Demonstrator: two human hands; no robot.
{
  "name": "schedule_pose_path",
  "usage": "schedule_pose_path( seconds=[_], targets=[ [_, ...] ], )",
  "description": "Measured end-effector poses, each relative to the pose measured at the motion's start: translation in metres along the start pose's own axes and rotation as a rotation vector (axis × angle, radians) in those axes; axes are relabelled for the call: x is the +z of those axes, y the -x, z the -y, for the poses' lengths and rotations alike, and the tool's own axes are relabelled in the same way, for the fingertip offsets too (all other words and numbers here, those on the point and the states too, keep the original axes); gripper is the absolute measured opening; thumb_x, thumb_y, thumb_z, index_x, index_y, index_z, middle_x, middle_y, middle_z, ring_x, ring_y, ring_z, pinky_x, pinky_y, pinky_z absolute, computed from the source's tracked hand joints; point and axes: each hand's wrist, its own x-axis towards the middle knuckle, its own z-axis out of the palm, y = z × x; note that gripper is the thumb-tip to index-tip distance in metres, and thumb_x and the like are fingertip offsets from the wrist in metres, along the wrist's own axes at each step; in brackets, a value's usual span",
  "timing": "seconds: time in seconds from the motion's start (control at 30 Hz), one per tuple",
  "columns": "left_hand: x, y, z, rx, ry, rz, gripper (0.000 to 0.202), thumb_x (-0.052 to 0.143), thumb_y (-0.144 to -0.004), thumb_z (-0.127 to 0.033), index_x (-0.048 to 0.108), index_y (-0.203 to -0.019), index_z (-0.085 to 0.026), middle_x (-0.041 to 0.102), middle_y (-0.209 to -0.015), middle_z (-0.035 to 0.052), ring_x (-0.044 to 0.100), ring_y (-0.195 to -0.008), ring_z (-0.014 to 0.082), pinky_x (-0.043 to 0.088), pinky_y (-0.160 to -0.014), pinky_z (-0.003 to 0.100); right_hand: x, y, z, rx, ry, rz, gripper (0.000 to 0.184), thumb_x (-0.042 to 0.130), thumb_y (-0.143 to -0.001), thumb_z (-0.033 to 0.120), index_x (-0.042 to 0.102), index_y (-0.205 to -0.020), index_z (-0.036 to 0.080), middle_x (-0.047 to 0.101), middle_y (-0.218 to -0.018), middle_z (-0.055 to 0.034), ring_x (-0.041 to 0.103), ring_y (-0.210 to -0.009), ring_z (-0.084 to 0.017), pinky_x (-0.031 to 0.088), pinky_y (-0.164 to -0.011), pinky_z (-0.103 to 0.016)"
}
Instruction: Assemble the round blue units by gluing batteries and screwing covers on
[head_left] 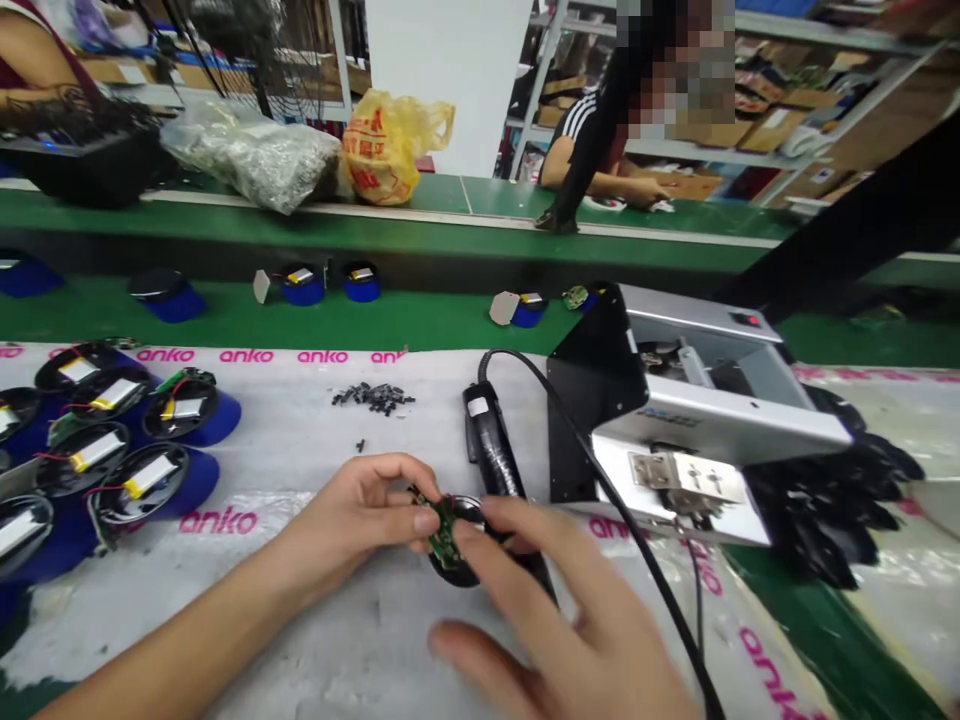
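Front-centre, our left hand (pixel 371 515) pinches the circuit board (pixel 445 537), right hand (pixel 559 590) half-open against it; likely fragile, grip edges.

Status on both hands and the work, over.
Left hand pinching green circuit board. Right hand spread, at it. Round black-rimmed housing beneath. Black cylindrical corded tool close alongside.

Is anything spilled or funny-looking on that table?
Maybe one bit: a small black piece lies alone just beyond the left hand, apart from the loose pile of black bits on the white sheet. It looks like a stray.
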Motion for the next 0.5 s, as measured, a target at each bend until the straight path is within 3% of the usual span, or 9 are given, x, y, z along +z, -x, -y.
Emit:
schedule_pose_path(
  seconds=[0.07, 0.17, 0.3, 0.33, 0.4, 0.5],
  targets=[
    [-0.002, 0.001, -0.001, 0.034, -0.055, -0.021, 0.019, 0.083, -0.079, -0.027, 0.068, -0.085, -0.017, 0.068, -0.076, -0.0005, 0.063, -0.066, 0.0096, 0.051, -0.063, 0.020, 0.017, -0.009, 0.011, -0.117, 0.050, 0.042, 0.028, 0.059, -0.097, 0.024, 0.060, -0.124, 0.020, 0.071, -0.104, -0.0081, 0.070, -0.089, -0.021, 0.060, -0.073, -0.032],
    [-0.015, 0.003, -0.016, 0.075, -0.219, -0.055, 0.028, 0.081, -0.077, -0.036, 0.067, -0.095, -0.019, 0.067, -0.073, -0.0014, 0.065, -0.060, 0.0133, 0.053, -0.058, 0.025, 0.025, -0.018, 0.010, -0.035, 0.025, 0.004, 0.029, 0.052, -0.098, 0.015, 0.056, -0.127, 0.018, 0.069, -0.091, -0.0049, 0.068, -0.076, -0.016, 0.058, -0.068, -0.027],
    [-0.045, 0.010, -0.051, 0.250, -0.866, -0.423, 0.016, 0.065, -0.088, -0.036, 0.069, -0.089, -0.021, 0.072, -0.080, 0.0016, 0.067, -0.070, 0.0183, 0.053, -0.064, 0.030, 0.023, -0.020, 0.000, 0.102, -0.075, 0.067, 0.030, 0.050, -0.100, 0.017, 0.057, -0.128, 0.024, 0.066, -0.096, -0.0036, 0.068, -0.080, -0.012, 0.058, -0.070, -0.021],
    [-0.052, 0.011, -0.056, 0.278, -1.050, -0.466, 0.015, 0.063, -0.089, -0.034, 0.071, -0.087, -0.021, 0.073, -0.084, 0.0022, 0.067, -0.075, 0.0190, 0.053, -0.068, 0.030, 0.023, -0.019, -0.001, 0.111, -0.123, 0.097, 0.028, 0.049, -0.100, 0.017, 0.059, -0.125, 0.025, 0.066, -0.100, -0.0034, 0.068, -0.082, -0.011, 0.058, -0.072, -0.019],
    [-0.064, 0.011, -0.059, 0.289, -1.327, -0.423, 0.015, 0.062, -0.089, -0.031, 0.073, -0.090, -0.022, 0.074, -0.090, 0.0033, 0.067, -0.076, 0.0197, 0.053, -0.071, 0.032, 0.022, -0.018, -0.002, 0.126, -0.188, 0.148, 0.026, 0.049, -0.100, 0.016, 0.061, -0.120, 0.027, 0.066, -0.105, -0.0027, 0.068, -0.083, -0.010, 0.057, -0.073, -0.017],
    [-0.071, 0.006, -0.048, 0.299, -1.495, -0.329, 0.017, 0.059, -0.090, -0.028, 0.074, -0.091, -0.020, 0.070, -0.093, 0.0064, 0.066, -0.078, 0.0218, 0.054, -0.076, 0.036, 0.019, -0.016, 0.000, 0.144, -0.203, 0.177, 0.028, 0.048, -0.100, 0.016, 0.060, -0.120, 0.029, 0.065, -0.106, -0.0018, 0.068, -0.086, -0.009, 0.057, -0.075, -0.016]
  ],
)
